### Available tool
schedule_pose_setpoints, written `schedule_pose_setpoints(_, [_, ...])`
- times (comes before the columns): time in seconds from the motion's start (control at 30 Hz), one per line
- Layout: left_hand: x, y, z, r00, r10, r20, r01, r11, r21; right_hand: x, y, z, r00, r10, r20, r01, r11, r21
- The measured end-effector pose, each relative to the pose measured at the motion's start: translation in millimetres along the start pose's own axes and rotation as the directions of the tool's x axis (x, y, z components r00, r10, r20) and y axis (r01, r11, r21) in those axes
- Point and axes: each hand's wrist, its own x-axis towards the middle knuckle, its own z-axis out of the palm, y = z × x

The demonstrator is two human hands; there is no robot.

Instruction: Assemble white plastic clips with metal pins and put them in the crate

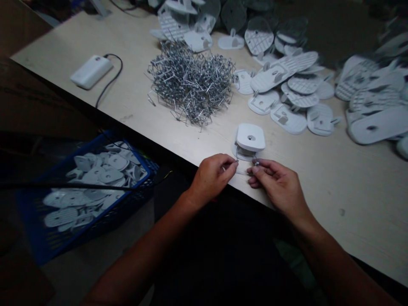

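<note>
At the front edge of the table, a white plastic clip [250, 137] stands with one rounded plate above another. Just in front of it, a thin metal wire spring [242, 173] spans the gap between my hands. My left hand [214, 175] pinches one side of the wire between thumb and fingertips. On the other side, my right hand [276, 180] has its thumb and fingers closed on the spring's coil. The wire's upper ends reach the clip's lower plate; whether they are seated in it I cannot tell.
A tangled heap of wire springs [194, 83] lies beyond the clip. White plastic plates [296, 83] are piled at the back and right. A white power bank [91, 71] with a black cable lies left. Below the table edge, a blue basket [35, 238] holds more white plastic pieces.
</note>
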Motion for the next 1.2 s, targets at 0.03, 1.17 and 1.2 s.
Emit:
schedule_pose_setpoints(0.03, [1,0,0.0,1.0,0.001,0.001,-0.001,1.0,0.007,1,0,0,1.0,0.006,-0.001,-0.006,1.0,0.006])
schedule_pose_setpoints(1.17, [24,-6,-7.9,0.986,-0.121,0.111,0.142,0.97,-0.198,18,-15,5,0.983,0.182,-0.009,-0.176,0.962,0.21])
schedule_pose_setpoints(1.2, [27,-7,-7.4,0.984,-0.132,0.123,0.156,0.963,-0.219,19,-14,6,0.984,0.178,-0.016,-0.17,0.962,0.215])
